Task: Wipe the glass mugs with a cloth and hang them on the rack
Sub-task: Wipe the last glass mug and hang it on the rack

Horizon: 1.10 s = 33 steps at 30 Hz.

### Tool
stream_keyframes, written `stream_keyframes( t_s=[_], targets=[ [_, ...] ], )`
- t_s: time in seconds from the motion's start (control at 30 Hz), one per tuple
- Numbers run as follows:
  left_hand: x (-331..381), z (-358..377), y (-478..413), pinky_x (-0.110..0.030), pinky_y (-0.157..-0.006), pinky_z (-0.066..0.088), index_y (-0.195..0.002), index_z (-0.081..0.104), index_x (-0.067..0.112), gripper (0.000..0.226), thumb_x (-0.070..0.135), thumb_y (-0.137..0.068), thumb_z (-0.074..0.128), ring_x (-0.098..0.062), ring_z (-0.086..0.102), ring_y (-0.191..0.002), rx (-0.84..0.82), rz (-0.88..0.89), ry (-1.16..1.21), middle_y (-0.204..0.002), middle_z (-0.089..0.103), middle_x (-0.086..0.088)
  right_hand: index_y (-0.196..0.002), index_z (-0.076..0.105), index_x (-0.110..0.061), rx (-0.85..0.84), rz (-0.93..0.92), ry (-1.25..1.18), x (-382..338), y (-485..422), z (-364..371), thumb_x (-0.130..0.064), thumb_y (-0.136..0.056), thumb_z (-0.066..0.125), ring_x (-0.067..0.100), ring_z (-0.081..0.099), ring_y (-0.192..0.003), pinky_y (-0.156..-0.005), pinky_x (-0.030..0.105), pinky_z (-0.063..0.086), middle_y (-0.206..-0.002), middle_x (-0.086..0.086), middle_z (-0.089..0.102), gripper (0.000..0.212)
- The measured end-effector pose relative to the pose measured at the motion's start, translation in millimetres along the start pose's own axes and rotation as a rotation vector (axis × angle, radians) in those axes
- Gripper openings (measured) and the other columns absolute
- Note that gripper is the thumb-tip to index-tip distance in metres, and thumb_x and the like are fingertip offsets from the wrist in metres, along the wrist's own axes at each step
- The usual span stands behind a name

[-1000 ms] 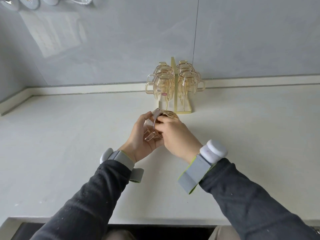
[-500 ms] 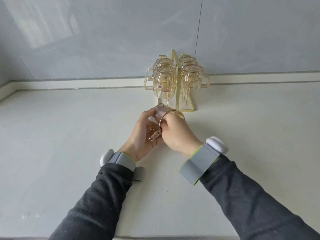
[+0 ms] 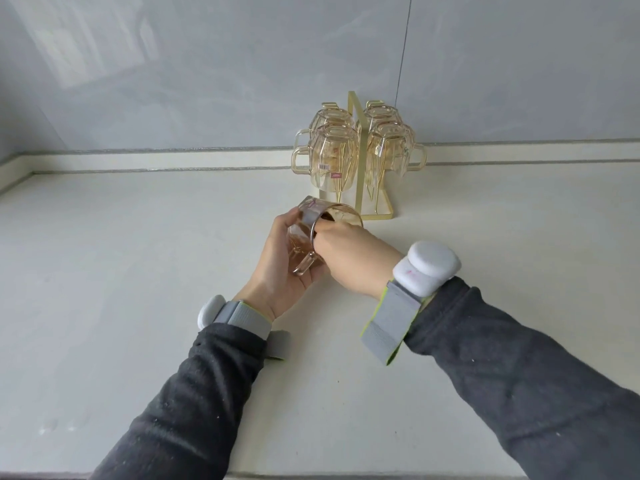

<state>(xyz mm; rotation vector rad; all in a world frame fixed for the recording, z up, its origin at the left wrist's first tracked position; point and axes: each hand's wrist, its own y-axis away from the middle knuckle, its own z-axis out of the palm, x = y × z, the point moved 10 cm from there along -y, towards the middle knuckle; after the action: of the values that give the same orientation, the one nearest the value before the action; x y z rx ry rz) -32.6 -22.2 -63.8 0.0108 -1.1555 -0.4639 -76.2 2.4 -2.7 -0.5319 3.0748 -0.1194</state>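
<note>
An amber glass mug (image 3: 302,242) lies tilted in my left hand (image 3: 280,268), which grips its body with the handle toward my palm. A grey cloth (image 3: 309,212) folds over the mug's rim. My right hand (image 3: 349,256) has its fingers curled down into the mug's mouth, holding the cloth inside; the fingertips are hidden. Just behind the hands stands a gold rack (image 3: 355,140) with several amber mugs (image 3: 334,157) hung upside down on it.
The pale countertop (image 3: 121,271) spreads wide to both sides. A low upstand and a glossy grey wall (image 3: 207,81) close it off right behind the rack. The counter's front edge (image 3: 346,474) runs under my forearms.
Both hands keep hold of the mug and cloth in front of the rack, and the mug has turned slightly in my left hand. My head has moved, shifting the view.
</note>
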Motion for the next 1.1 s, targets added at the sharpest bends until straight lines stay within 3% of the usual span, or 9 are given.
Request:
stream_keyframes(
  t_s=[0.23, 0.3, 0.43, 0.57, 0.67, 0.73, 0.83, 0.97, 1.1],
  targets=[
    [-4.8, 2.6, -1.8, -0.028, -0.059, 0.060, -0.078, 0.073, 0.013, 0.049, 0.042, -0.106, 0.043, -0.014, 0.067, -0.062, -0.037, -0.009, -0.038, -0.066, 0.068, -0.003, -0.126, 0.060, -0.005, -0.066, -0.038, 0.252, -1.3, 14.0, 4.1, -0.001, -0.103, 0.037, 0.030, 0.033, -0.137, -0.102, 0.042, 0.045, -0.140, 0.009, 0.046, 0.033],
    [-5.7, 4.4, -2.3, -0.027, -0.056, 0.059, -0.072, 0.073, 0.015, 0.052, 0.041, -0.106, 0.043, -0.014, 0.066, -0.060, -0.055, -0.009, -0.022, -0.065, 0.067, -0.002, -0.125, 0.060, -0.004, -0.059, -0.016, 0.232, 1.7, 13.7, 5.5, 0.000, -0.102, 0.039, 0.032, 0.035, -0.136, -0.100, 0.042, 0.046, -0.141, 0.010, 0.045, 0.032],
    [-2.8, 4.2, -0.8, -0.027, -0.053, 0.057, -0.098, 0.068, 0.011, 0.039, 0.041, -0.105, 0.045, -0.013, 0.067, -0.060, -0.038, 0.015, -0.047, -0.073, 0.069, -0.002, -0.107, 0.061, 0.000, -0.096, -0.001, 0.128, 5.0, 12.0, 13.8, 0.009, -0.093, 0.045, 0.033, 0.051, -0.116, -0.082, 0.038, 0.045, -0.124, 0.012, 0.049, 0.023],
    [-4.8, -2.8, -2.3, -0.029, -0.060, 0.059, -0.093, 0.065, 0.008, 0.040, 0.044, -0.101, 0.051, -0.016, 0.065, -0.063, -0.001, 0.036, -0.068, -0.076, 0.065, -0.006, -0.102, 0.070, 0.000, 0.097, 0.107, -0.503, 24.1, 5.0, 13.1, 0.007, -0.088, 0.045, 0.030, 0.061, -0.094, -0.086, 0.042, 0.053, -0.100, 0.012, 0.063, 0.029],
    [-0.3, -0.3, -2.6, -0.036, -0.076, 0.059, -0.098, 0.063, 0.005, 0.047, 0.051, -0.096, 0.054, -0.021, 0.066, -0.074, -0.025, 0.091, -0.091, -0.081, 0.068, -0.009, -0.110, 0.070, -0.004, 0.211, 0.232, -1.508, 34.2, 14.1, 15.6, 0.022, -0.088, 0.034, 0.016, 0.066, -0.087, -0.072, 0.022, 0.055, -0.100, 0.011, 0.068, 0.050],
    [2.3, 2.9, -0.4, -0.033, -0.074, 0.060, -0.095, 0.068, 0.009, 0.045, 0.045, -0.105, 0.044, -0.018, 0.068, -0.075, -0.043, 0.129, -0.101, -0.079, 0.071, -0.005, -0.116, 0.063, 0.005, 0.245, 0.280, -2.146, 31.1, 15.8, 22.7, 0.027, -0.090, 0.027, 0.023, 0.066, -0.097, -0.083, 0.026, 0.059, -0.105, 0.019, 0.067, 0.049],
    [2.2, 4.6, -0.8, -0.029, -0.069, 0.060, -0.096, 0.068, 0.013, 0.039, 0.041, -0.107, 0.042, -0.014, 0.070, -0.073, -0.049, 0.159, -0.095, -0.078, 0.072, -0.001, -0.100, 0.062, 0.006, 0.442, 0.450, -2.497, 39.9, 16.9, 30.0, 0.024, -0.092, 0.023, 0.026, 0.067, -0.090, -0.084, 0.026, 0.055, -0.098, 0.022, 0.067, 0.043],
    [4.0, 4.3, -3.1, -0.026, -0.064, 0.060, -0.095, 0.073, 0.014, 0.044, 0.041, -0.108, 0.040, -0.014, 0.071, -0.074, -0.059, 0.153, -0.074, -0.080, 0.074, -0.003, -0.095, 0.064, 0.002, 0.418, 0.371, -2.214, 32.1, 11.9, 20.5, 0.027, -0.089, 0.024, 0.026, 0.067, -0.091, -0.090, 0.031, 0.055, -0.095, 0.021, 0.067, 0.048],
    [6.2, 0.4, -7.3, -0.027, -0.060, 0.059, -0.097, 0.068, 0.013, 0.039, 0.041, -0.108, 0.042, -0.013, 0.070, -0.070, -0.042, 0.155, -0.045, -0.079, 0.072, -0.003, -0.094, 0.074, -0.010, 0.333, 0.095, -1.121, 27.9, 6.6, -3.7, 0.015, -0.089, 0.044, 0.022, 0.065, -0.097, -0.092, 0.033, 0.056, -0.099, 0.009, 0.069, 0.040]
  ],
)
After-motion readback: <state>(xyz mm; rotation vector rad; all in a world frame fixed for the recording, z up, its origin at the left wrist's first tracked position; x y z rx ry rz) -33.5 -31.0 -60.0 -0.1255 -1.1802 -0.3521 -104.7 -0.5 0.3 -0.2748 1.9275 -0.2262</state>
